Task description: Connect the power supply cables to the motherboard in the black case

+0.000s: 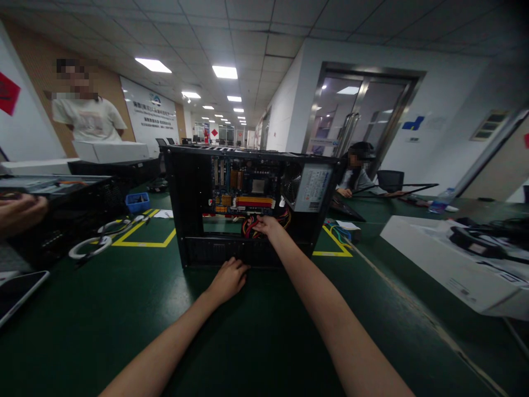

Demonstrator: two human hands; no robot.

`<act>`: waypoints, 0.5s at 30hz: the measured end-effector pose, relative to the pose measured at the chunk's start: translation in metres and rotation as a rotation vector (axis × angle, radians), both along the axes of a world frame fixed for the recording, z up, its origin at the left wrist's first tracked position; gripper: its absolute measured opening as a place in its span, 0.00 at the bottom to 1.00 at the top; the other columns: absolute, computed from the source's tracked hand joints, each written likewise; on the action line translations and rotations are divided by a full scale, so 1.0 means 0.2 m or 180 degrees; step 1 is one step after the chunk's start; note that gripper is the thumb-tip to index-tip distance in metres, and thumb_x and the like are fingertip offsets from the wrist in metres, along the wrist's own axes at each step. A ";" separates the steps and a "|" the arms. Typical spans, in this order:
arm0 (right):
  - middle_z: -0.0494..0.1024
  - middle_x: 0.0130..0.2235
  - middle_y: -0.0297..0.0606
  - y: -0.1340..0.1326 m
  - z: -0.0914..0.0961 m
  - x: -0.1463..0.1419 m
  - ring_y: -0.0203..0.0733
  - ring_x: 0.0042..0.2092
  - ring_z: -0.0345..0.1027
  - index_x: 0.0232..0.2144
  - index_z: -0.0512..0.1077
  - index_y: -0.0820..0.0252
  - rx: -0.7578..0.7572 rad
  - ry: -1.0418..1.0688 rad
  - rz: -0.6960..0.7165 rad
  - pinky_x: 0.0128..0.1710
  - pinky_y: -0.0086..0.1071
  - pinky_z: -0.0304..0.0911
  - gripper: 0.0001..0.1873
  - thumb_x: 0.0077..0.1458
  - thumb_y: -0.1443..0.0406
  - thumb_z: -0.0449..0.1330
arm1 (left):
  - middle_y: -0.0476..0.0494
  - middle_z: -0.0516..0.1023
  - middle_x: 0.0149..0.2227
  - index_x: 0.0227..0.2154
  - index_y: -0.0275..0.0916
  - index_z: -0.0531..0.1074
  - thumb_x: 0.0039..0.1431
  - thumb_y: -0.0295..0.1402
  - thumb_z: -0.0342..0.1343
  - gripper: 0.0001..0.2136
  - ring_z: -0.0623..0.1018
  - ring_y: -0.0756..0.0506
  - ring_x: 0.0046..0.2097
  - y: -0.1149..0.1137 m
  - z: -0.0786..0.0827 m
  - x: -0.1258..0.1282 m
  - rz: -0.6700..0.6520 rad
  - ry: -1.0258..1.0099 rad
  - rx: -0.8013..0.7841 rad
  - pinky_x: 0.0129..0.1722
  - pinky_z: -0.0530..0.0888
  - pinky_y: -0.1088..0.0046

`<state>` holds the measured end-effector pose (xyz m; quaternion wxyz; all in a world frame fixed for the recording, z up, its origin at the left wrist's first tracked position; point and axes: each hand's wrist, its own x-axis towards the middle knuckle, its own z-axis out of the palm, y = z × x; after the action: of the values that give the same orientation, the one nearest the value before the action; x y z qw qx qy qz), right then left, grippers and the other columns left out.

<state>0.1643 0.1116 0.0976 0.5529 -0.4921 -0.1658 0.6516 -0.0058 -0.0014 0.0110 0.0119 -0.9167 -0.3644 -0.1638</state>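
The open computer case [188, 209] stands on the green table [124, 320] at 12 o'clock, its open side facing the camera. The right hand [266, 225] reaches in with the arm stretched straight and the fingers bent onto the red and yellow cables [250, 227], at 6 o'clock of the motherboard [243, 184]. I cannot tell whether it grips them. The left hand [229, 278] lies palm down at 6 o'clock of the case, its fingers curled together against the bottom rail, gripping nothing.
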 end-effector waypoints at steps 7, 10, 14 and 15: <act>0.66 0.21 0.30 -0.03 -0.01 -0.03 0.32 0.24 0.67 0.25 0.59 0.64 0.0100 -0.0215 0.0091 0.34 0.41 0.66 0.07 0.54 0.75 0.49 | 0.42 0.67 0.38 0.45 0.40 0.64 0.56 0.28 0.46 0.13 0.65 0.44 0.43 0.00 0.00 0.00 0.0007 0.0000 -0.0022 0.42 0.64 0.67; 0.66 0.19 0.29 -0.04 -0.01 -0.04 0.32 0.22 0.66 0.25 0.59 0.65 0.0184 -0.0567 0.0134 0.32 0.41 0.67 0.07 0.52 0.77 0.50 | 0.43 0.67 0.38 0.45 0.40 0.64 0.56 0.28 0.46 0.13 0.65 0.43 0.43 0.00 0.00 0.00 0.0006 0.0005 -0.0009 0.42 0.64 0.66; 0.66 0.16 0.29 -0.05 -0.02 -0.06 0.32 0.19 0.65 0.24 0.61 0.65 0.0346 -0.1325 0.0263 0.26 0.36 0.68 0.07 0.48 0.79 0.53 | 0.43 0.67 0.38 0.45 0.40 0.64 0.55 0.27 0.47 0.14 0.65 0.43 0.43 0.00 0.00 0.00 0.0044 0.0023 -0.0040 0.43 0.63 0.65; 0.66 0.15 0.28 -0.06 -0.02 -0.07 0.32 0.18 0.64 0.25 0.62 0.65 0.0394 -0.1538 0.0289 0.25 0.34 0.68 0.07 0.47 0.78 0.54 | 0.43 0.67 0.38 0.45 0.40 0.64 0.55 0.27 0.47 0.14 0.65 0.43 0.43 0.00 0.00 0.00 0.0056 0.0029 -0.0052 0.43 0.63 0.65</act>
<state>0.1512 0.1000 0.0940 0.4965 -0.5908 -0.3546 0.5279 -0.0053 -0.0010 0.0110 0.0075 -0.9142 -0.3737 -0.1565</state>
